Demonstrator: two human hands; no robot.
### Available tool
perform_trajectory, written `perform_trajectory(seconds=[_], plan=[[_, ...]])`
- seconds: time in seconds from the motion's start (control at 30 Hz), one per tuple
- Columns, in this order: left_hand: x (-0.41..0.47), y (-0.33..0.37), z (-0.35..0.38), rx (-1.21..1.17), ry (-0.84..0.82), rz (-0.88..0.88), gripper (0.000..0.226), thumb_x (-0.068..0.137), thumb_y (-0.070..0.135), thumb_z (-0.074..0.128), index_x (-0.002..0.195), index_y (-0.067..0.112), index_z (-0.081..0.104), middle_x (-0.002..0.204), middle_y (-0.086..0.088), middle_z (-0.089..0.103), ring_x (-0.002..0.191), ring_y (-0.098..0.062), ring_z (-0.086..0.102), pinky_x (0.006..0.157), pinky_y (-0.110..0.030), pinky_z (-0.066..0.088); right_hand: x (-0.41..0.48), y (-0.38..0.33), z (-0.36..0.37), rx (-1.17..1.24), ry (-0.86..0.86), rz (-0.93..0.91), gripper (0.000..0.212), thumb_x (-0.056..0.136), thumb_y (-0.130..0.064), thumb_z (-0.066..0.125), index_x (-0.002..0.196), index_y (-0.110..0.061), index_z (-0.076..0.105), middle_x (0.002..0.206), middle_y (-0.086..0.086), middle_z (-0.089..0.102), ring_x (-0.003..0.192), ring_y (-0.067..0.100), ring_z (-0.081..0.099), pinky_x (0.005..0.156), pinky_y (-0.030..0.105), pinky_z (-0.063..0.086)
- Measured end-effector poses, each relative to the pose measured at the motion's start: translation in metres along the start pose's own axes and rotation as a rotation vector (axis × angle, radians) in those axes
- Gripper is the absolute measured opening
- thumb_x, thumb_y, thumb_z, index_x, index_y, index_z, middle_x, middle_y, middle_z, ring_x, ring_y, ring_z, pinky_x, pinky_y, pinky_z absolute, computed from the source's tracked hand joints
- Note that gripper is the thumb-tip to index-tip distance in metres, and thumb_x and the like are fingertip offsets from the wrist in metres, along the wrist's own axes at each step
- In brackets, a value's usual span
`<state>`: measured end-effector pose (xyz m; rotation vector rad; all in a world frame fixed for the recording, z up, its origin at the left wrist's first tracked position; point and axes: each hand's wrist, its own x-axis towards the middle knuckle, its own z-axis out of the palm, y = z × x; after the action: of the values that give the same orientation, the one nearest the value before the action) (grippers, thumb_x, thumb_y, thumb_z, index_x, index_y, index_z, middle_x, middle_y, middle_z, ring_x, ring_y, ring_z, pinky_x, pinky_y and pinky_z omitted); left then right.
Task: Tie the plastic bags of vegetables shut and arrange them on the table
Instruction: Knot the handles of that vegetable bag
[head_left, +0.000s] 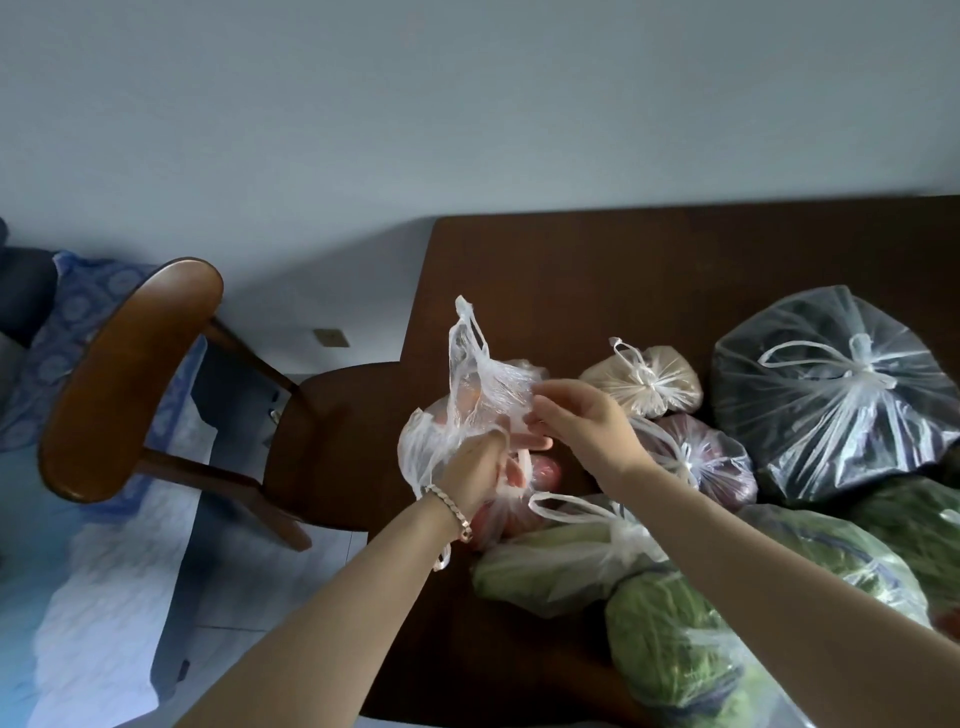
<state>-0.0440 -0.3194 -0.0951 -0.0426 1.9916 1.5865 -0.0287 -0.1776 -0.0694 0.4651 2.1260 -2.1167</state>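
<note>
Pale wall (467, 104), dk wood chair (130, 374) L of table (623, 260), sunlit floor (93, 597).

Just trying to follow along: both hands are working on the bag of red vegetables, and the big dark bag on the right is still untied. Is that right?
Not quite: the head view shows the big dark bag already knotted shut at its top. The left hand and right hand do both grip the bag of red vegetables.
</note>
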Motion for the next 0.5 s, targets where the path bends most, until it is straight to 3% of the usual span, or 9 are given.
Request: perform_trajectory(seconds=[0.07,0.1,0.17,0.23,0.3,0.4,0.5], plan=[[0.003,0.001,-0.001,-0.061,0.154,-0.044,0.062,0.097,0.043,0.027,0.057,0.028,0.072,0.065,-0.012,0.066,0.056,-0.018,0.048,0.061,-0.034,0.043,0.005,0.019,-0.001,-0.056,0.048,0.082,0.03,0.085,-0.005,0.059,0.114,-0.005,0.059,0.099,0.007,0.065,0.081,0.014,0.065,0.076,0.022,0.054],[0.002,0.002,-0.001,-0.058,0.175,-0.042,0.058,0.098,0.041,0.025,0.066,0.03,0.072,0.057,-0.005,0.06,0.055,-0.015,0.046,0.058,-0.028,0.041,0.003,0.028,0.001,-0.149,-0.002,0.127,0.026,0.086,-0.003,0.057,0.112,-0.003,0.061,0.094,0.007,0.064,0.074,0.01,0.062,0.068,0.017,0.052],[-0.004,0.003,-0.001,-0.025,0.151,-0.003,0.054,0.1,0.034,0.023,0.077,0.034,0.072,0.05,0.003,0.054,0.052,-0.008,0.042,0.053,-0.02,0.037,-0.005,0.046,0.008,-0.241,-0.196,0.207,0.014,0.089,-0.007,0.054,0.093,-0.003,0.067,0.073,0.007,0.056,0.052,0.003,0.05,0.054,0.017,0.046],[-0.01,0.005,0.001,-0.015,0.146,0.0,0.057,0.099,0.028,0.026,0.066,0.038,0.072,0.044,0.008,0.056,0.054,-0.007,0.046,0.06,-0.023,0.04,-0.01,0.054,0.015,-0.174,-0.228,0.256,0.02,0.091,-0.013,0.052,0.078,-0.013,0.066,0.058,0.002,0.046,0.044,0.006,0.041,0.049,0.022,0.044],[-0.01,0.005,0.004,0.054,0.184,0.014,0.054,0.097,0.029,0.03,0.064,0.033,0.074,0.052,0.01,0.061,0.066,-0.014,0.051,0.071,-0.028,0.042,-0.008,0.058,0.018,-0.163,-0.143,0.208,0.022,0.092,-0.013,0.051,0.076,-0.017,0.066,0.055,0.002,0.044,0.04,0.004,0.035,0.044,0.019,0.04],[-0.009,0.008,0.003,0.341,0.297,0.193,0.035,0.093,0.027,0.04,0.086,0.012,0.07,0.078,0.008,0.055,0.069,-0.004,0.05,0.07,-0.019,0.041,-0.004,0.057,0.022,-0.205,-0.015,0.132,0.027,0.091,-0.014,0.054,0.066,-0.018,0.064,0.054,-0.006,0.053,0.035,0.0,0.039,0.04,0.011,0.037],[-0.01,0.016,0.001,0.411,0.218,0.206,0.036,0.096,0.027,0.041,0.07,0.017,0.063,0.061,0.006,0.053,0.057,-0.002,0.052,0.071,-0.023,0.045,-0.001,0.057,0.028,-0.302,-0.055,0.137,0.045,0.087,-0.01,0.055,0.045,-0.024,0.049,0.033,-0.011,0.043,0.036,0.002,0.035,0.043,0.017,0.031]])
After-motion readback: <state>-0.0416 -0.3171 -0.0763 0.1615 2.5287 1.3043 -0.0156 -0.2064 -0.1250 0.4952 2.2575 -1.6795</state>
